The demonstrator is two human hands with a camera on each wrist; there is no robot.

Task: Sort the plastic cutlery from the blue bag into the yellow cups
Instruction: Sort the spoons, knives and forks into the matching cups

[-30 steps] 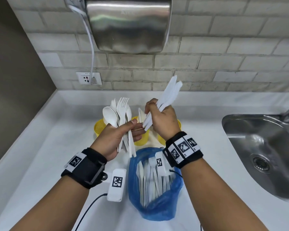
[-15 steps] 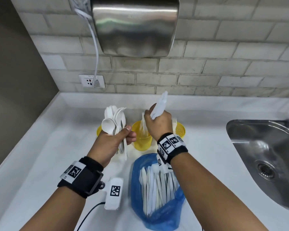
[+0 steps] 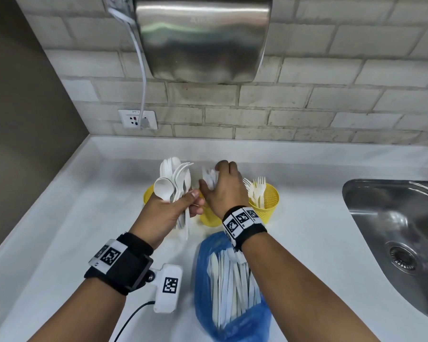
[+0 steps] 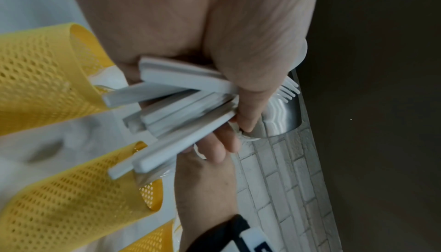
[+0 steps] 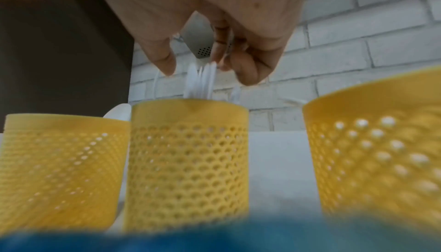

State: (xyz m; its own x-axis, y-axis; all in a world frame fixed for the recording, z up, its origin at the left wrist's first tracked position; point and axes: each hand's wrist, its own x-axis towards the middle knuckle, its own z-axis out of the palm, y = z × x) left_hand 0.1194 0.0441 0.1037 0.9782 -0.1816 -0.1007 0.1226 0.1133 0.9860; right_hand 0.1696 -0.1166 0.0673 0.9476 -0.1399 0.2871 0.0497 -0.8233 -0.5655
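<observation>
Right hand (image 3: 224, 187), now lowered, fingers loosened above knives (image 5: 201, 80) dropped into the middle cup (image 5: 188, 154); left hand (image 3: 169, 213) grips unsorted cutlery (image 3: 174, 180).

Washroom: hand dryer (image 3: 203, 38), sink (image 3: 391, 233)

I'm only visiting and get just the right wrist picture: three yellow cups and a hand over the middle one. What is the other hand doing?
Observer: The left hand grips a bunch of spoons and forks, held upright by the left cup.
Visitor: Is anything in the right cup?
Observer: Yes, forks stand in the right cup, prongs up.
Visitor: And the blue blur at the bottom?
Observer: That is a blue bag lying open on the counter, with white cutlery in it.
</observation>
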